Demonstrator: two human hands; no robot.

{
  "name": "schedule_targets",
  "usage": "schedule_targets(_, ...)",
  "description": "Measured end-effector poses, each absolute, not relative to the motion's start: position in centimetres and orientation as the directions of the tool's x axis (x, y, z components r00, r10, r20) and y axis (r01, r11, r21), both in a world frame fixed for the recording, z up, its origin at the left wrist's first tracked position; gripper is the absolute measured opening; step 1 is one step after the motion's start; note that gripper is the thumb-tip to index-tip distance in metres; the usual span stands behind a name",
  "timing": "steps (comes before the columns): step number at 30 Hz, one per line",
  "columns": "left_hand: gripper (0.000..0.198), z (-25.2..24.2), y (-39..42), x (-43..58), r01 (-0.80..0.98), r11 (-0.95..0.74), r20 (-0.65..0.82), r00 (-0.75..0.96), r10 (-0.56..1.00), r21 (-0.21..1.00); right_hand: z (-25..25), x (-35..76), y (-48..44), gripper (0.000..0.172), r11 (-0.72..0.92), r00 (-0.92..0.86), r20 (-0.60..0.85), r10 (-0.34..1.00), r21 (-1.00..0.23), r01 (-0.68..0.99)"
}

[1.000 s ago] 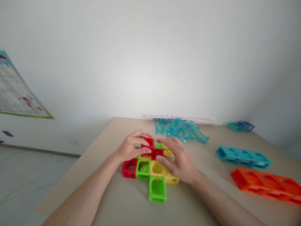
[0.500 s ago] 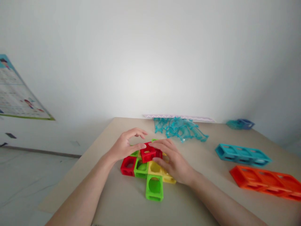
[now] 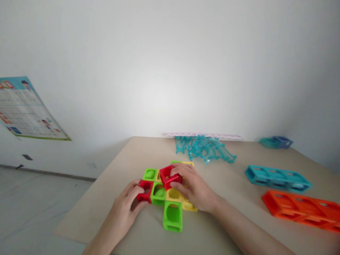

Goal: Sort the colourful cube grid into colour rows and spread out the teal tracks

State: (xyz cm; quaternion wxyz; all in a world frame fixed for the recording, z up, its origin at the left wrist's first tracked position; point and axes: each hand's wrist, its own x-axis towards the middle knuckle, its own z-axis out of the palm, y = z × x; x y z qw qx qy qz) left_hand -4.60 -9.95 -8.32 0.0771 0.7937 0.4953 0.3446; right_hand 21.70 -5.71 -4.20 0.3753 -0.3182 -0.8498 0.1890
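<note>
From my remote seat, the head view starts at the left with a poster (image 3: 39,109) on the white wall (image 3: 106,63), above a pale floor (image 3: 34,205). Next comes my left hand (image 3: 122,207), its thumb and fingers clamped on the red end block (image 3: 148,185) at the left side of the layout on the table (image 3: 212,230).

Touching that block on its right is a green block (image 3: 159,199); another, the back green block (image 3: 150,170), sits behind. Further right I have a yellow block (image 3: 174,199), with the front green block (image 3: 173,226) sticking out toward me.

Above the middle of this layout, my right hand (image 3: 195,186) pinches a tilted red piece (image 3: 170,183) between thumb and fingers; I cannot tell whether it touches the blocks beneath.

Behind lies a heap of clear teal pieces (image 3: 204,147). Well apart on the right, a teal row (image 3: 276,179) lies behind an orange row (image 3: 300,209), and a dark blue block (image 3: 283,142) rests near the back edge.
</note>
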Motion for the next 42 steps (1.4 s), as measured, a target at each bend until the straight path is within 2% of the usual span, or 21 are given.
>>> schedule_targets(5, 0.007, -8.1, -10.3, -4.6, 0.731, -0.422, 0.409, 0.212, 0.888, 0.536, -4.1, 21.7, -5.8, 0.011, 0.725, -0.517, 0.515, 0.684, -0.556, 0.407)
schedule_targets(13, 0.014, -7.2, -11.1, -5.7, 0.653, -0.295, 0.166, 0.253, 0.953, 0.698, -4.3, 21.5, -5.7, 0.013, 0.724, -0.516, 0.513, 0.686, -0.552, 0.413)
schedule_targets(16, 0.026, -7.5, -11.3, -6.3, 0.509, -0.255, 0.154, 0.232, 0.960, 0.822, -4.2, 21.5, -5.7, 0.012, 0.724, -0.516, 0.513, 0.686, -0.553, 0.412)
schedule_targets(20, 0.042, -7.5, -10.7, -7.0, 0.201, -0.274, 0.265, 0.069, 0.962, 0.941, -4.0, 21.5, -5.9, 0.011, 0.724, -0.510, 0.519, 0.686, -0.557, 0.407)
schedule_targets(22, 0.040, -6.6, -9.7, -6.7, 0.107, -0.318, 0.319, 0.009, 0.948, 0.942, -3.9, 21.5, -6.0, 0.010, 0.725, -0.510, 0.520, 0.685, -0.556, 0.407)
schedule_targets(25, 0.042, -4.2, -7.4, -4.8, 0.095, -0.369, 0.370, 0.012, 0.929, 0.924, -3.8, 21.6, -6.1, 0.011, 0.738, -0.494, 0.550, 0.673, -0.536, 0.409)
schedule_targets(27, 0.060, -2.5, -5.3, -2.7, 0.097, -0.448, 0.454, -0.052, 0.889, 0.889, -3.7, 21.8, -6.2, 0.015, 0.759, -0.487, 0.582, 0.651, -0.518, 0.395)
schedule_targets(29, 0.069, -1.5, -3.1, -0.7, 0.139, -0.490, 0.495, -0.010, 0.869, 0.861, -3.8, 22.0, -6.4, 0.019, 0.779, -0.492, 0.605, 0.626, -0.511, 0.364)
schedule_targets(33, 0.044, -1.8, -0.1, 1.5, 0.201, -0.490, 0.457, 0.189, 0.869, 0.848, -4.0, 22.3, -6.6, 0.023, 0.804, -0.421, 0.685, 0.595, -0.513, 0.301)
schedule_targets(36, 0.042, -2.7, 0.3, 1.4, 0.257, -0.471, 0.406, 0.268, 0.874, 0.844, -4.3, 22.5, -6.5, 0.022, 0.792, -0.231, 0.770, 0.595, -0.510, 0.336)
schedule_targets(39, 0.033, -2.7, -0.4, 1.0, 0.393, -0.535, 0.399, 0.379, 0.835, 0.747, -4.4, 22.6, -6.1, 0.018, 0.737, -0.030, 0.799, 0.600, -0.538, 0.409)
schedule_targets(42, 0.031, -2.3, -1.2, 0.9, 0.488, -0.620, 0.410, 0.473, 0.780, 0.615, -4.5, 22.6, -5.8, 0.015, 0.691, 0.025, 0.772, 0.635, -0.582, 0.428)
